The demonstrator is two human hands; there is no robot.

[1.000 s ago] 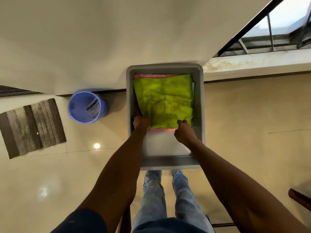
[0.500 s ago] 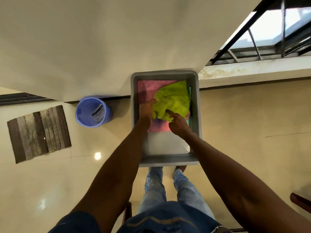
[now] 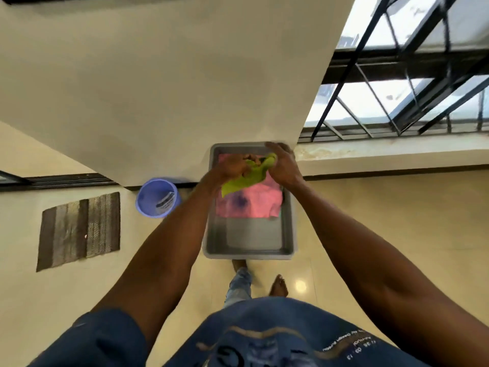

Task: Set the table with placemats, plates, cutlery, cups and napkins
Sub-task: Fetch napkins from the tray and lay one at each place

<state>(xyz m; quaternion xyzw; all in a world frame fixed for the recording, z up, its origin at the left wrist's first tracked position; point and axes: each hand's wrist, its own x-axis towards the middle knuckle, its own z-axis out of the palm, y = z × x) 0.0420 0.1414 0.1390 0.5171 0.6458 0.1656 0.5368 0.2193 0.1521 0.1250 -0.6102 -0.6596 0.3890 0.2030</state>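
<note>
Both hands – left hand point(image 3: 232, 168), right hand point(image 3: 284, 165) – grip the crumpled lime-green cloth napkin point(image 3: 244, 180), bunched above the far end of the grey plastic tub point(image 3: 248, 251), likely to lift it clear of the pink cloth point(image 3: 251, 201) lying beneath.

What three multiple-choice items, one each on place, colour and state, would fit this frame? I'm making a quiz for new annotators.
1. Where does the pink cloth lie?
A. In the grey bin
B. On the rug
C. In the blue bucket

2. What colour is the cloth in the hands?
A. Pink
B. Green
C. Blue

3. How is the green cloth held?
A. Flat in the bin
B. Draped on the bucket
C. Bunched between the left hand and right hand

Answers: 1 A, it covers the bin's far floor. 2 B, lime green shows between the hands. 3 C, both hands close on it above the bin.
</note>
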